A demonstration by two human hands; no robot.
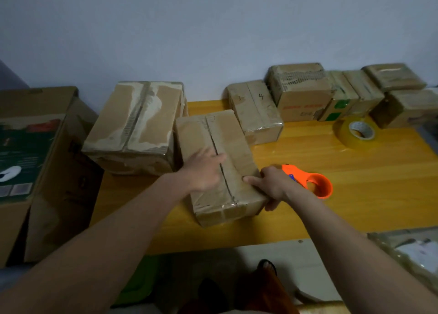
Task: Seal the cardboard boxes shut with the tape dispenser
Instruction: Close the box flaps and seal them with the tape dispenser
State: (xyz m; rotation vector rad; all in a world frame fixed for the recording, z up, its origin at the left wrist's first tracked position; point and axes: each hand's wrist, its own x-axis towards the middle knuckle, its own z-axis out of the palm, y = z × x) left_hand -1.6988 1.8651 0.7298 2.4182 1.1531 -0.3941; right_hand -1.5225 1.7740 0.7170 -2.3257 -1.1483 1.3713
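head view: a worn brown cardboard box (219, 162) lies on the yellow wooden surface (355, 183), its long axis running from near-right to far-left, with the open centre seam between its two top flaps following that same line. the left hand (204, 169) rests flat on the left flap, fingers straight and reaching to the seam, pressing it down and holding nothing. the right hand (267, 185) grips the box's near-right edge, thumb on top and fingers curled down over the side. the orange plastic tape dispenser (312, 182) lies on the surface just beside the right hand, to its right, apparently with no roll in it; the right hand is clearly the nearer one to it. a yellowish roll of clear tape (358, 133) sits farther off, far right. the seam looks unsealed, so sealing here has yet to begin; the tape would have to be drawn along that slanted seam. a larger taped brown box (137, 124) stands to the far left, touching the worked box, and a row of smaller taped cartons (305, 93) lines the far wall.
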